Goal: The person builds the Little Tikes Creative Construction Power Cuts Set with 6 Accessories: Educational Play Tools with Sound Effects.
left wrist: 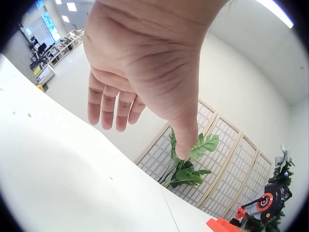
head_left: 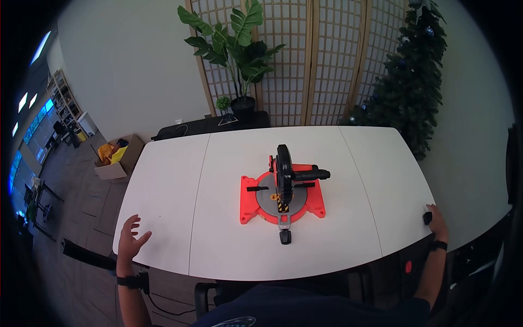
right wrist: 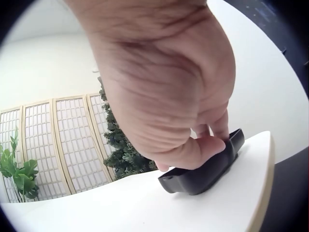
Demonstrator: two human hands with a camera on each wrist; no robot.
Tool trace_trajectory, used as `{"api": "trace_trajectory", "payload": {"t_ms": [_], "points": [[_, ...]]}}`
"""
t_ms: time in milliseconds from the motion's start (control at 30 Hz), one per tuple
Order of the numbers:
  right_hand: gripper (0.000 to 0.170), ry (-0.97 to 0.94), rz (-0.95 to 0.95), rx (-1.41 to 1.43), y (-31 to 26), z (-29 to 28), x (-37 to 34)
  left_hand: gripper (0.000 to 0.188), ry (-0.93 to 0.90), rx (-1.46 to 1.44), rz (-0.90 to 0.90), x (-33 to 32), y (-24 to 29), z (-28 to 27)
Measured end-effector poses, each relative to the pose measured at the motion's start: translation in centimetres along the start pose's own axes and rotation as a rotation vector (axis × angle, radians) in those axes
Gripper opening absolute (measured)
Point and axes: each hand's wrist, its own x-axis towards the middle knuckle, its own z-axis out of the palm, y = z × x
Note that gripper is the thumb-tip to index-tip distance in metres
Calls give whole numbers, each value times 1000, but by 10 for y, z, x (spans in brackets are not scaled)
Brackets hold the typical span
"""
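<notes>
Near the right edge of the white table (head_left: pixel 229 245), my right hand (head_left: pixel 438 226) pinches a small black plastic piece (right wrist: pixel 207 171) between thumb and fingers. The right wrist view shows this piece as long and shallow, with raised ends, low at the tabletop by the rounded edge. My left hand (head_left: pixel 129 240) is over the table's left end, fingers spread and thumb apart, holding nothing. In the left wrist view its palm (left wrist: pixel 145 67) faces the camera. Between the hands stands a red and black miter saw (head_left: pixel 283 191) with a grey round base, its handle pointing right.
A cardboard box (head_left: pixel 131 158) with yellow and orange things stands on the floor to the left. Behind the table are a potted plant (head_left: pixel 239 54), a folding screen (head_left: pixel 286 65) and a decorated Christmas tree (head_left: pixel 406 82). A chair armrest (head_left: pixel 201 297) is at the front edge.
</notes>
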Motion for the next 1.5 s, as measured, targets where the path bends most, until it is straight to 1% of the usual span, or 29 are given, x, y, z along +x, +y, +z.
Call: {"api": "trace_trajectory", "payload": {"t_ms": [100, 167, 300, 367, 467, 500, 533, 567, 700, 767, 800, 867, 900, 967, 1000, 1033, 1067, 1100, 1133, 1200, 1267, 1333, 1367, 1400, 1433, 1467, 1500], "points": [[74, 19, 11, -37, 14, 8, 1, 79, -1, -1, -6, -1, 0, -2], [70, 102, -82, -56, 24, 13, 1, 80, 0, -3, -10, -2, -1, -2], [66, 147, -156, -1, 36, 17, 1, 80, -4, -6, -22, -4, -3, -2], [63, 222, -196, -22, 37, 19, 0, 80, -4, -6, -26, -5, -3, -2], [61, 176, -156, -81, 30, 11, 5, 80, -13, 5, -33, -3, -2, -5], [61, 175, -157, -82, 26, 9, 5, 80, -6, 6, -29, -4, -4, -6], [61, 214, -137, -117, 21, 9, 4, 80, 2, 7, -25, -4, -5, -6], [62, 252, -117, -153, 13, 7, 3, 80, 2, 7, -25, -3, -5, -6], [65, 283, -45, -120, -26, -4, 1, 79, 9, 0, -25, -4, -6, -7], [66, 282, -75, 44, -46, -12, 3, 79, 12, 0, -20, -3, -5, -8], [66, 282, -76, 44, -52, -12, 6, 79, 13, -2, -18, -2, -3, -8], [63, 332, -214, 126, -63, -13, 11, 78, 14, -4, -15, -1, 0, -8], [63, 332, -215, 126, -72, -15, 15, 77, 18, -6, -12, 0, 2, -8], [62, 251, -296, 241, -93, -20, 24, 77, 21, -10, -10, 2, 9, -9], [62, 252, -297, 240, -116, -28, 24, 76, 5, -23, -11, 4, 13, -9], [62, 171, -175, 287, -145, -40, 21, 75, -11, -35, -11, 6, 18, -10], [63, 89, -53, 332, -160, -47, 20, 75, -11, -36, -11, 8, 23, -10], [65, 126, -115, 294, -160, -44, 29, 75, -20, -37, 3, 12, 30, -12], [65, 126, -115, 294, -166, -46, 32, 75, -28, -40, 19, 14, 36, -12], [63, 93, -253, 329, -195, -52, 35, 74, -31, -51, 38, 18, 49, -13], [64, 64, -252, 308, -228, -62, 35, 73, -35, -62, 58, 23, 64, -14], [66, 5, -363, 415, -258, -70, 32, 73, -56, -86, 126, 26, 80, -14], [68, -49, -361, 409, -272, -76, 31, 73, -56, -86, 125, 28, 88, -14], [68, -49, -361, 409, -286, -79, 29, 72, -76, -106, 161, 31, 96, -13], [67, -98, -374, 509, -299, -82, 27, 72, -96, -126, 198, 34, 105, -13], [67, -147, -386, 609, -313, -85, 25, 72, -96, -126, 197, 36, 116, -12], [67, -167, -445, 615, -326, -89, 24, 71, -114, -131, 244, 39, 127, -12]]}}
